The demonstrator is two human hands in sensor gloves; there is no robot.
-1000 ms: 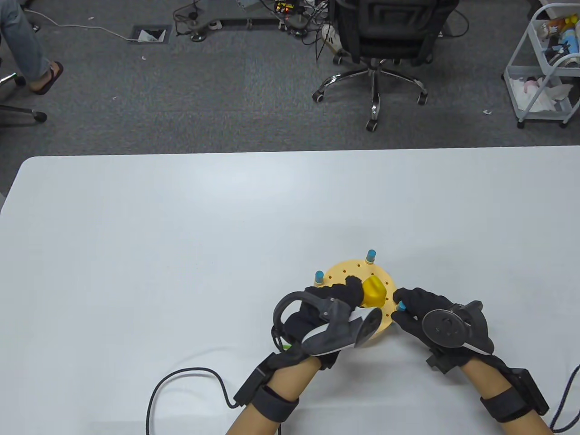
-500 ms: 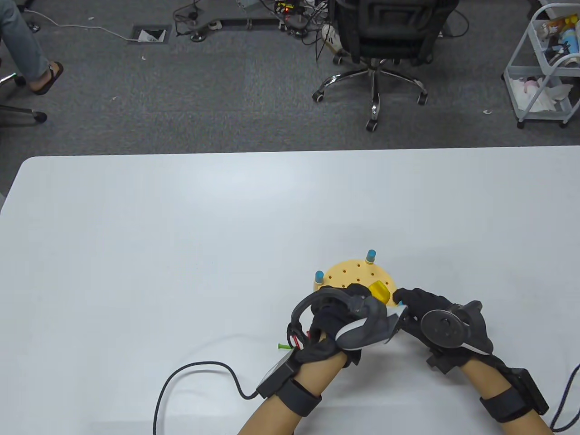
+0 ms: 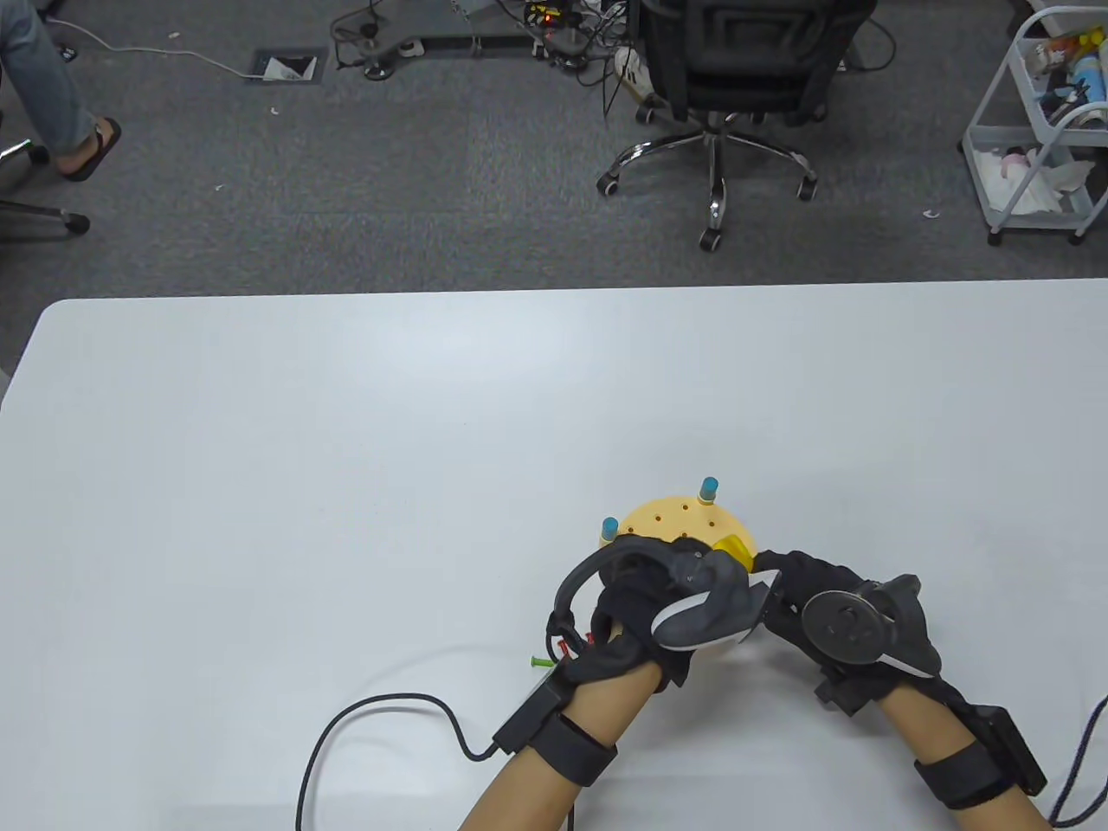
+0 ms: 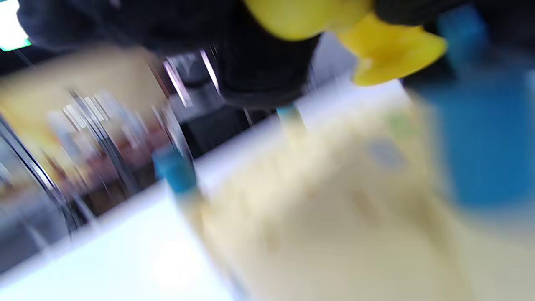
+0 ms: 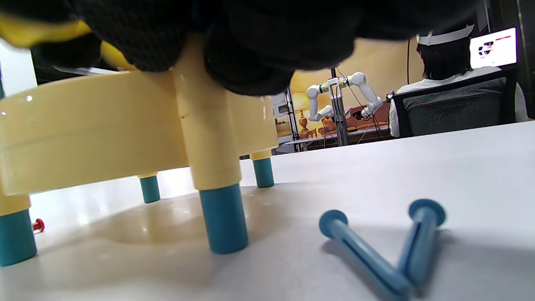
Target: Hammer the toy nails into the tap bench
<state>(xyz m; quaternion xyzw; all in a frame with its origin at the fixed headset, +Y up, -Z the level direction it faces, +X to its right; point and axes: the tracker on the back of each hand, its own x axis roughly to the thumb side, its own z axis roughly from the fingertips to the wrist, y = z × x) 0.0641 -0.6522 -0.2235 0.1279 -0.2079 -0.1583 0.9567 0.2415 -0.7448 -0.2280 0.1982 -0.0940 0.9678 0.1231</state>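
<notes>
The round yellow tap bench (image 3: 679, 519) stands on blue legs near the table's front edge, with blue posts (image 3: 709, 489) at its rim. My left hand (image 3: 645, 593) grips the yellow toy hammer (image 3: 734, 549) and holds its head low over the bench's right side. The blurred left wrist view shows the hammer (image 4: 388, 50) above the bench top (image 4: 334, 209). My right hand (image 3: 801, 580) holds the bench's right rim. In the right wrist view its fingers (image 5: 250, 62) rest on top of a bench leg post (image 5: 209, 138). Whatever lies under the hammer head is hidden.
Two blue toy nails (image 5: 376, 246) lie on the table beside the bench under my right hand. A green nail (image 3: 542, 662) and red nails (image 3: 567, 645) lie left of my left wrist. A glove cable (image 3: 381, 718) runs across the table's front.
My left hand has swung right and down with the hammer, so the hammer head now sits lower at the bench's right rim. My right hand has stayed on the bench.
</notes>
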